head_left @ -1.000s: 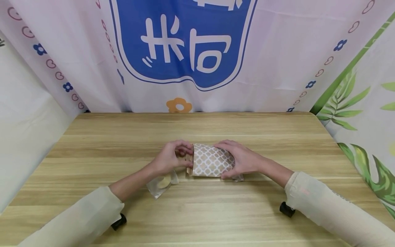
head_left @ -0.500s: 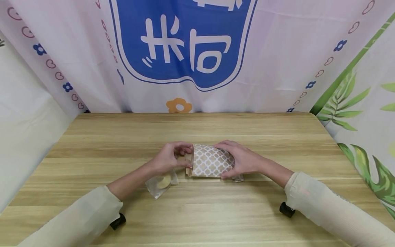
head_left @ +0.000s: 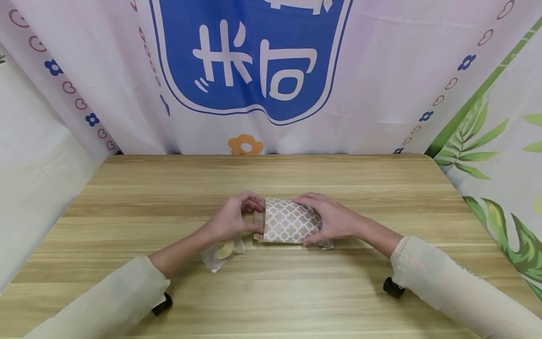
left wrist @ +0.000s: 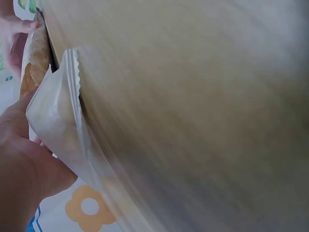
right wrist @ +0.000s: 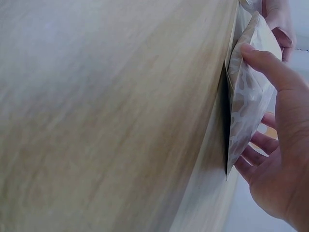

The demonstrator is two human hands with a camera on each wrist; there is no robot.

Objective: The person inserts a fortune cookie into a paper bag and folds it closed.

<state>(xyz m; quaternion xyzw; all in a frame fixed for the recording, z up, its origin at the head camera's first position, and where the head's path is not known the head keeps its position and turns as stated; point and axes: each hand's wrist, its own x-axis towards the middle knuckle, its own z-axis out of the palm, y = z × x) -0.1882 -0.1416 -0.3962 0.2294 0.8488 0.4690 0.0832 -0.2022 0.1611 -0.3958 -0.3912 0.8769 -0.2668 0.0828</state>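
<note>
A brown paper bag (head_left: 285, 221) with a white lattice print lies flat near the middle of the wooden table. My right hand (head_left: 332, 217) grips its right end, thumb on the near edge and fingers over the far edge. At the bag's left end, where the plain brown mouth shows, my left hand (head_left: 235, 217) holds thumb and curled fingers against the edges. The left fingertips are partly hidden there. Beside the left wrist lies a clear packet (head_left: 223, 250) with a pale round piece inside. In the left wrist view the packet (left wrist: 58, 116) stands close by the left hand.
A clear plastic corner (head_left: 327, 244) sticks out under the bag's right end. The wooden table (head_left: 271, 292) stretches around the hands, and a printed cloth (head_left: 381, 94) hangs behind its far edge. Small black wrist cameras sit under both sleeves.
The left hand's thumb and fingers have shifted slightly at the bag's mouth. The right hand, the bag and the packet stay almost where they were.
</note>
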